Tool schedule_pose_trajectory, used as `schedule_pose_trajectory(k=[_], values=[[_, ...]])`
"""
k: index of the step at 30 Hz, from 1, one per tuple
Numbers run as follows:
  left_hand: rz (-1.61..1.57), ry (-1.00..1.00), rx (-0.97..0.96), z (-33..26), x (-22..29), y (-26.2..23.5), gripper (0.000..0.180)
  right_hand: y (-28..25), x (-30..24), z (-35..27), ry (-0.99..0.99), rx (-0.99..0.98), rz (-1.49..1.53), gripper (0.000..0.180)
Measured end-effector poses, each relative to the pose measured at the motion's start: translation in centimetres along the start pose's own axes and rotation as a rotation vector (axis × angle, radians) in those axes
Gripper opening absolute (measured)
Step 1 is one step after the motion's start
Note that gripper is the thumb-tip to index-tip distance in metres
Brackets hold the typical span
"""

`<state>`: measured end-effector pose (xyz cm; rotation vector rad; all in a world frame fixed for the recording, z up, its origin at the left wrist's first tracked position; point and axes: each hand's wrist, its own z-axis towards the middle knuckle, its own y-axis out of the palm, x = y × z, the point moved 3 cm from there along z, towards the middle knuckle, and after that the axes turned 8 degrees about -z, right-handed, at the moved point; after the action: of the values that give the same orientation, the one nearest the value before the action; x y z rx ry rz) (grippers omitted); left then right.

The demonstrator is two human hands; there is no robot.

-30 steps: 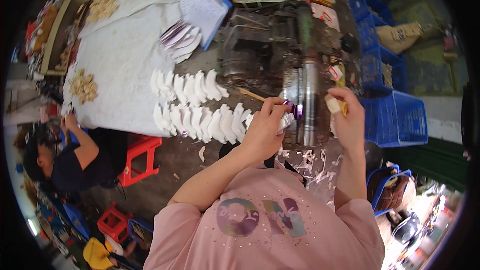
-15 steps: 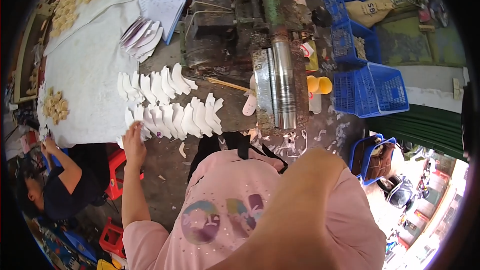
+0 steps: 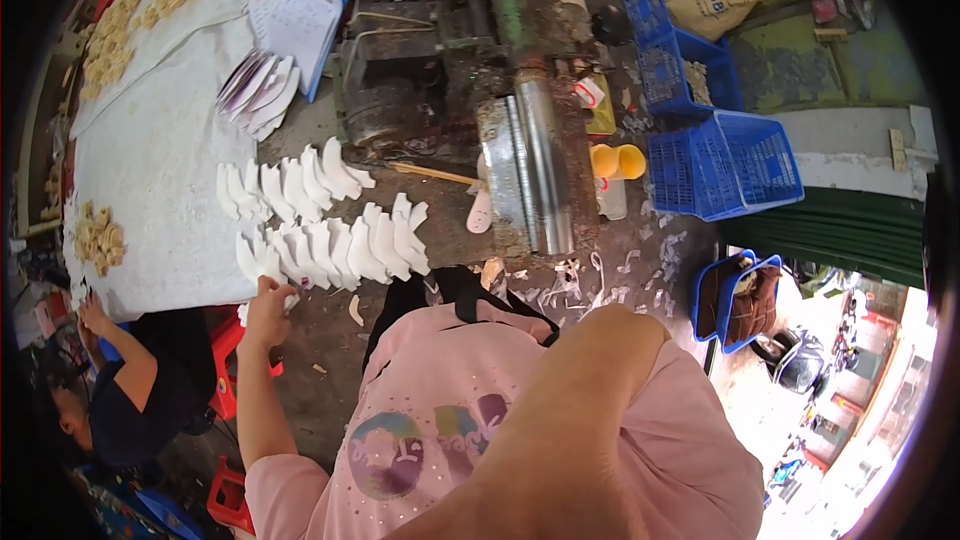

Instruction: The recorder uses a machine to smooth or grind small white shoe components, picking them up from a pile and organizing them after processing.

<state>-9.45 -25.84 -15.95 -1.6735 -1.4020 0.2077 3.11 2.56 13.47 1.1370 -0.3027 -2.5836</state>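
My left hand (image 3: pixel 266 316) is at the table's near edge, its fingers bent together on a curved white piece (image 3: pixel 291 301); part of that piece is hidden behind the fingers. Just beyond it, a row of similar curved white pieces (image 3: pixel 345 252) lies overlapped along the edge. A second row (image 3: pixel 290 185) is laid out farther back. My right forearm (image 3: pixel 550 420) is bent up close to the camera, and the right hand is out of the picture.
A machine with shiny metal rollers (image 3: pixel 545 170) stands ahead to the right. Small yellow containers (image 3: pixel 628 162) sit beside it, near blue crates (image 3: pixel 735 165). Tan rings (image 3: pixel 98 238) lie on the white cloth (image 3: pixel 150 180). A co-worker (image 3: pixel 140 370) is at left.
My left hand has drawn back from the near row toward me, with a white piece at its fingers. The whole view has shifted slightly. My right forearm stays raised.
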Motion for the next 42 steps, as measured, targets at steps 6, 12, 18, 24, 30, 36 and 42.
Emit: schedule_pose_trajectory(k=[6,12,18,24,30,36,42], values=[[-0.17,0.151,-0.001,-0.8,-0.6,-2.0,0.029,-2.7,0.3,2.3,-0.107,-0.036,0.206,0.032],[-0.043,0.05,-0.095,-0.3,-0.5,1.1,0.052,-9.5,-0.7,-1.9,0.371,0.244,0.054,0.02],[-0.321,-0.053,-0.017,-1.9,-0.4,1.1,0.055,-13.4,0.6,-6.1,0.475,0.447,0.017,0.026],[-0.406,0.021,0.061,-1.6,-1.3,1.7,0.048,-13.0,1.1,-6.3,0.458,0.409,-0.115,0.026],[-0.439,-0.175,0.145,-2.1,-1.4,1.3,0.043,-13.1,1.6,-7.1,0.472,0.404,-0.19,0.028],[-0.412,-0.176,0.113,-2.2,-1.5,1.4,0.042,-12.1,2.2,-7.6,0.522,0.387,-0.236,0.024],[-0.388,-0.009,0.266,-1.3,-1.3,0.6,0.048,-11.1,3.0,-7.6,0.569,0.35,-0.305,0.018]])
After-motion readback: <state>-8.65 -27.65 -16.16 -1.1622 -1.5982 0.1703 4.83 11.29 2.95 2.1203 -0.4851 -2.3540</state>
